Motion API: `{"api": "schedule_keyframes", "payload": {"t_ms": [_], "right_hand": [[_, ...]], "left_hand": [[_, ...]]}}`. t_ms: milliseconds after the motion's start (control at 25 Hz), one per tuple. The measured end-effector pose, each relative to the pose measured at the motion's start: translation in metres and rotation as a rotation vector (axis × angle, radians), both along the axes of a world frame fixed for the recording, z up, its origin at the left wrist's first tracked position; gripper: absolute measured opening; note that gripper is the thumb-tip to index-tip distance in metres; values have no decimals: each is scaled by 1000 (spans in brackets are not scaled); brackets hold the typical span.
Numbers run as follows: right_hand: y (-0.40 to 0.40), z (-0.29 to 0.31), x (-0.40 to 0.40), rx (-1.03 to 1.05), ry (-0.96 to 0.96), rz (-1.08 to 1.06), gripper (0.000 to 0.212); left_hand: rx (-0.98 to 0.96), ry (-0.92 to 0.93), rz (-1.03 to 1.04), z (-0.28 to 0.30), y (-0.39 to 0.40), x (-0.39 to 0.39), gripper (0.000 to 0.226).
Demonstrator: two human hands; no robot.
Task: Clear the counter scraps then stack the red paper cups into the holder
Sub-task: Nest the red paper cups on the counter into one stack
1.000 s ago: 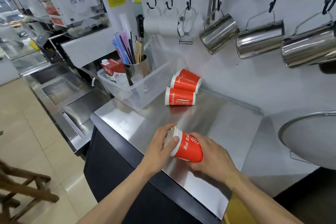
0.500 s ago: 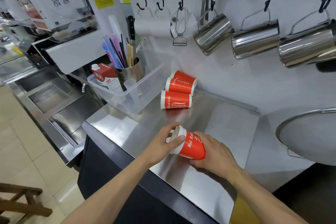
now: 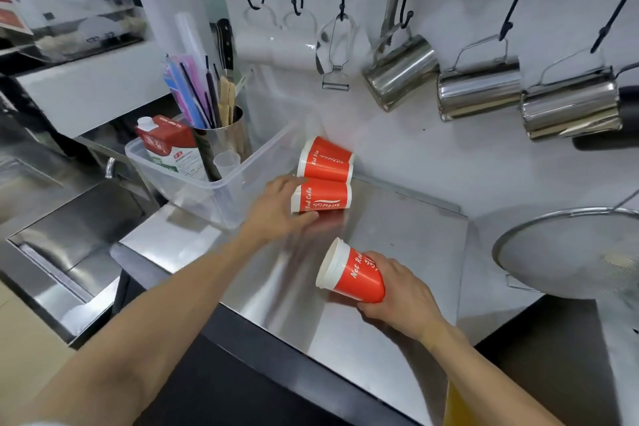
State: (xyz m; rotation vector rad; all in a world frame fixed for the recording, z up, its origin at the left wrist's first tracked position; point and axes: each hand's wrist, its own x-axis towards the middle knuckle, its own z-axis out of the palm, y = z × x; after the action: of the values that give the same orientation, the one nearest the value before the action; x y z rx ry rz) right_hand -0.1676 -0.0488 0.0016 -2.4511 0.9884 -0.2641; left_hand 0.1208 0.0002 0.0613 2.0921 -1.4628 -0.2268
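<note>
The right hand (image 3: 403,290) is curled round a red paper cup stack (image 3: 352,275), fingers wrapped over its base end, holding it tipped on its side just above the steel worktop (image 3: 397,245). Its white rims point up and away toward the other hand, and more than one rim shows at the mouth, so cups are already nested there.

The left hand (image 3: 280,209) is stretched forward past the right one, fingers and thumb closing on the rim end of a lying cup (image 3: 321,199). The thumb sits under the rim and the fingers over the top; the grip looks half-made, curled round the cup. That cup rests on its side on the worktop, its base pointing off to the right.

Just beyond the left hand's fingertips lie two more cups (image 3: 326,159), also on their sides, one against the other, pushed up to the white wall. They touch or nearly touch the cup being gripped; I cannot tell which.

To the left of the left hand stands a clear plastic bin (image 3: 221,197) on the worktop's far corner. Inside it are a red and white carton (image 3: 171,145) and a metal canister (image 3: 221,142) full of straws and sticks.

Above and beyond both hands, three steel pitchers (image 3: 479,88) hang from hooks on a rail. A round mesh strainer (image 3: 570,252) sits off beyond the right hand.
</note>
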Motion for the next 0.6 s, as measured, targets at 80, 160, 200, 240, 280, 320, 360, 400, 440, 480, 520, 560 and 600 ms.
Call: {"api": "schedule_keyframes", "payload": {"t_ms": [80, 160, 200, 240, 280, 320, 360, 400, 440, 480, 520, 560, 600], "right_hand": [[0, -1, 2, -1, 9, -20, 90], [1, -1, 2, 5, 6, -38, 91], [1, -1, 2, 12, 0, -50, 92], [2, -1, 2, 17, -5, -63, 92], [3, -2, 2, 18, -6, -73, 92], [3, -2, 3, 15, -3, -77, 92], [4, -3, 4, 11, 2, -80, 92], [4, -3, 4, 11, 6, -85, 92], [5, -3, 4, 14, 7, -95, 92], [5, -3, 4, 17, 6, -107, 93], [6, -3, 4, 20, 3, -117, 93], [6, -3, 4, 27, -4, -124, 93], [7, -3, 4, 37, -13, -130, 93]], "left_hand": [[89, -63, -8, -4, -15, 14, 87], [166, -119, -21, -11, -28, 26, 96], [195, -154, -27, -14, -33, 30, 100], [226, -197, -35, -17, -38, 35, 103], [258, -248, -45, -19, -42, 39, 105], [287, -300, -54, -21, -45, 42, 106], [305, -345, -62, -22, -48, 44, 107], [311, -378, -69, -23, -50, 45, 106], [306, -398, -76, -24, -52, 45, 105], [293, -409, -83, -24, -53, 45, 103], [270, -414, -89, -25, -53, 45, 100], [241, -413, -94, -25, -53, 45, 96], [210, -408, -99, -26, -52, 44, 92]]}}
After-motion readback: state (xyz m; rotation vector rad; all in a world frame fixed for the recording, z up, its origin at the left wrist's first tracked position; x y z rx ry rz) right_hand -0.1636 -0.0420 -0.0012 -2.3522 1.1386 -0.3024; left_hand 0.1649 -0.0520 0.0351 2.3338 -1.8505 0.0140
